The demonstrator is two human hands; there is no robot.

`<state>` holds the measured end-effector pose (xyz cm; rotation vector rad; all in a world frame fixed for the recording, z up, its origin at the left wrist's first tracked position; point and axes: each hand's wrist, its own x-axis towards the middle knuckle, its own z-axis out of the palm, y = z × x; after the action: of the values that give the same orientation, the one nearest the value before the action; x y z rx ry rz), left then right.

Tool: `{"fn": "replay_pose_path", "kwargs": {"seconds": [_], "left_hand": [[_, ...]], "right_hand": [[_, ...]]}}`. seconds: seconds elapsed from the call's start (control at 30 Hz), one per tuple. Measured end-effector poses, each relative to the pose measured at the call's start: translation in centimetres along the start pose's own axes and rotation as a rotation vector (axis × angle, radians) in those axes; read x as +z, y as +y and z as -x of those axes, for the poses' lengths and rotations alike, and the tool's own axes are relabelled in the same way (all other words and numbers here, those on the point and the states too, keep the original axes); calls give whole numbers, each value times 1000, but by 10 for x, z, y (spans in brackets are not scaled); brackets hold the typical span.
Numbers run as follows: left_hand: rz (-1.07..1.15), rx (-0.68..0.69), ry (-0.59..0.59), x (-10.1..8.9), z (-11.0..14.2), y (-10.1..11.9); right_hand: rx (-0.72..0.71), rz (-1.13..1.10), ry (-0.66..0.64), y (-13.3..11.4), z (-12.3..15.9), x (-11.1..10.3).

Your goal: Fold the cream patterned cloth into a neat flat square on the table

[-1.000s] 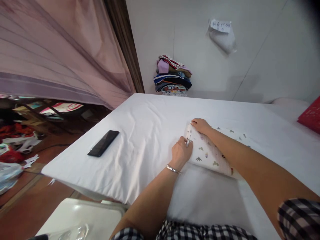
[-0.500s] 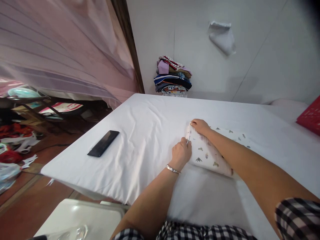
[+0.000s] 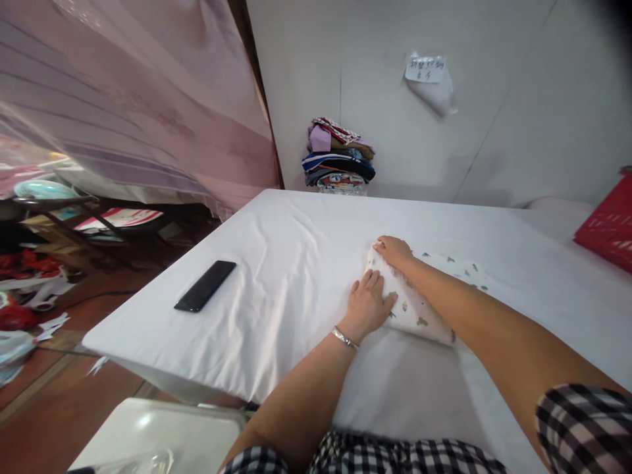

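Head view, and I'm looking down over a white sheet (image 3: 296, 263) spread across a wide flat surface; whether it is a bed or a table I can't tell. My left hand (image 3: 368, 304) lies palm down, fingers straight and held loosely together, pressing flat on the near left edge of a small folded cloth (image 3: 419, 309), white with little printed figures. Nothing is pinched in that grip; it simply rests on the fabric. There's a thin bracelet (image 3: 344, 338) at the wrist.

My right hand (image 3: 394, 250) reaches across to the far left corner of the same cloth, fingers curled down onto it. I can't tell if that grip is nipping the corner or only pressing on it. The right forearm crosses over the cloth, hiding part of it.

The cloth sits about the middle of the sheet, slightly right of centre. Well to its left, near the left edge, lies a black phone (image 3: 205, 294), face up and apart from everything else.

At the far end, against the wall, there's a stack of folded clothes (image 3: 338, 157) in mixed colours. Higher on the wall hangs a white bag with a handwritten paper label (image 3: 425, 68). A red basket (image 3: 607, 224) shows at the right edge. A pink curtain (image 3: 148, 99) fills the upper left.
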<state>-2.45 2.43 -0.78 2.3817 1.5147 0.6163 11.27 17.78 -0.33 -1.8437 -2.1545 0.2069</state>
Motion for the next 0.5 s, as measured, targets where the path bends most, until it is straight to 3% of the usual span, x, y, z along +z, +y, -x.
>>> {"fn": "replay_pose_path", "kwargs": {"seconds": [0.2, 0.4, 0.5], "left_hand": [[30, -18, 8, 0, -1, 0], [48, -11, 24, -2, -2, 1], [34, -5, 37, -3, -3, 2]], "right_hand": [[-271, 38, 158, -7, 25, -5], [-364, 96, -107, -13, 41, 3], [-364, 104, -135, -13, 39, 3]]}}
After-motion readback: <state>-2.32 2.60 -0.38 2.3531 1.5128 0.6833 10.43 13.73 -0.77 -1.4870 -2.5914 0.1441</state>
